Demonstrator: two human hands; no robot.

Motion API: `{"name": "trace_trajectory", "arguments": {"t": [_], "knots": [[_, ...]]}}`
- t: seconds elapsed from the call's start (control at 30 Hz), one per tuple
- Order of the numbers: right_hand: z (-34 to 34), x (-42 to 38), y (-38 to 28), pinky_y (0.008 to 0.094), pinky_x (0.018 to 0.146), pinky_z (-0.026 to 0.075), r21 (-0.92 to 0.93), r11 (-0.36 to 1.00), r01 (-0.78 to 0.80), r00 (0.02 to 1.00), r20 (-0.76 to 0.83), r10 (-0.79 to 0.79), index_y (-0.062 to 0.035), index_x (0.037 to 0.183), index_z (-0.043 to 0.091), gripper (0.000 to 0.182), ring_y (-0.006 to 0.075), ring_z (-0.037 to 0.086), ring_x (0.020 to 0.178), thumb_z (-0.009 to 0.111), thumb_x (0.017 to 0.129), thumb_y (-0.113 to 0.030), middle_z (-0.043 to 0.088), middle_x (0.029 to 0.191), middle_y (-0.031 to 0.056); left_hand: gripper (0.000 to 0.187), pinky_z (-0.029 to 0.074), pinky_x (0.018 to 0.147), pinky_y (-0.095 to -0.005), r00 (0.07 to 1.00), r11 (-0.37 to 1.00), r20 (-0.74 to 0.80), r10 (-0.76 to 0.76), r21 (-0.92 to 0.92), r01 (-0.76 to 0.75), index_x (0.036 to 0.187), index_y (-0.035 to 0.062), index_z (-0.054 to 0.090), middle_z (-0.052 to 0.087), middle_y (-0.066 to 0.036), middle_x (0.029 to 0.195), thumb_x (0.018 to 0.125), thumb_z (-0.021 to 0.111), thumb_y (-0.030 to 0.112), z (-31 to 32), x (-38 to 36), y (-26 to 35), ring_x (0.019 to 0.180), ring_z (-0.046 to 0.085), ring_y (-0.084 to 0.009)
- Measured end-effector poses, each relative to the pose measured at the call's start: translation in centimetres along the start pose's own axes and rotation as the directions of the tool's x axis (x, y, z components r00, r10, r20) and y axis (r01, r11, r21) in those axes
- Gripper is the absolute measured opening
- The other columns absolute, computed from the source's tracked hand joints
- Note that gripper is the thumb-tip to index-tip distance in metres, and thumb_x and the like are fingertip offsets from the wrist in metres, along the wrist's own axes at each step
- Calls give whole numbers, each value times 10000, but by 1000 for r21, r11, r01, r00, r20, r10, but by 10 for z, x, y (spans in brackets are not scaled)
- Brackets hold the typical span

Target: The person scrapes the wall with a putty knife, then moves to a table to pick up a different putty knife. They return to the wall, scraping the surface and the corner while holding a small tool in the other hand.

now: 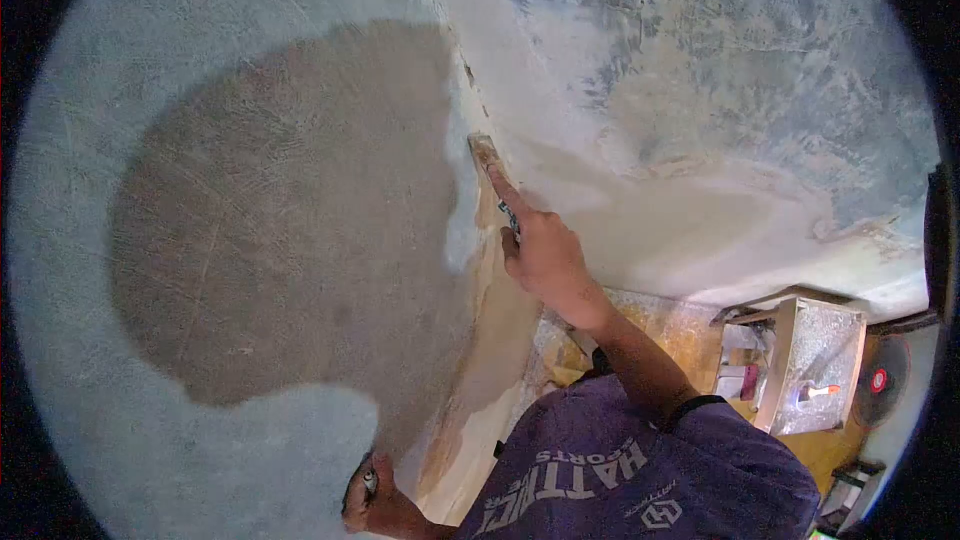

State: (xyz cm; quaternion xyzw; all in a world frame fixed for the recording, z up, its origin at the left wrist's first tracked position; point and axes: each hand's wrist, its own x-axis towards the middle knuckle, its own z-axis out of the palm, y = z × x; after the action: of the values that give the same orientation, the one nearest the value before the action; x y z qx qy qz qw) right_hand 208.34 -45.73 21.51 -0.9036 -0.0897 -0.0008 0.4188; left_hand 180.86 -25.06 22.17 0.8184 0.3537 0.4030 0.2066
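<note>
My right hand [548, 255] is closed around a putty knife, its index finger stretched along the blade [482, 147]. The blade lies against the inside corner where two plastered walls meet. Around it, the putty in the corner [490, 285] is smeared in cream and tan strips. Low in the view, near the left wall [280, 190], my left hand [385, 505] is closed around a dark object with a round, shiny end [370, 480]. Most of that object is hidden by the fingers, and I cannot make out its kind.
The right wall [680, 80] has patchy grey and white plaster. At lower right stands a wooden-framed stool [785, 370] with a shiny covered top, and a scraper with an orange-and-white handle [822, 391] lies on it. A round dark object with a red centre [879, 381] is beside it.
</note>
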Motion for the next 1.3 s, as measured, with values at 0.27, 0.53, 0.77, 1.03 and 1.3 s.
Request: {"name": "trace_trajectory", "arguments": {"t": [0.27,0.53,0.77,1.03,1.3], "knots": [[5,-2,-8,558,803,524,11,1000,-8,1000,-1,8,-253,1565,231,794,482,645,850,615,883,-116,661,907,283,101,576,637,-315,999,997,18,-45,-67,46,844,-35,746,731,-134,806,776,795,20,-1,-1,5,699,673,-195],[6,12,9,557,795,513,-22,993,113,993,-34,-114,-218,1569,217,821,484,639,842,615,864,-83,658,906,287,113,573,602,-315,995,984,34,-99,-146,103,851,-29,741,729,-126,792,795,795,52,1,-3,4,664,670,-193],[2,39,22,525,799,513,52,980,192,981,-52,-189,-157,1565,225,812,464,637,856,608,858,-42,650,888,296,117,572,590,-307,994,992,42,-104,-69,107,856,-27,745,735,-133,802,790,798,53,-1,-1,3,673,677,-195],[19,33,9,533,769,531,6,996,89,993,-80,-88,-211,1567,233,783,460,655,814,561,885,-14,649,853,296,70,564,604,-316,997,997,21,-76,1,76,833,-16,741,722,-122,780,813,773,43,-1,0,2,664,672,-188],[14,62,21,550,745,527,11,999,39,989,-144,-37,-263,1567,227,787,483,641,810,536,885,-20,642,816,302,222,526,548,-297,990,985,-40,138,110,-133,723,-6,740,727,-97,718,791,833,183,-5,5,27,571,639,-175]]}}
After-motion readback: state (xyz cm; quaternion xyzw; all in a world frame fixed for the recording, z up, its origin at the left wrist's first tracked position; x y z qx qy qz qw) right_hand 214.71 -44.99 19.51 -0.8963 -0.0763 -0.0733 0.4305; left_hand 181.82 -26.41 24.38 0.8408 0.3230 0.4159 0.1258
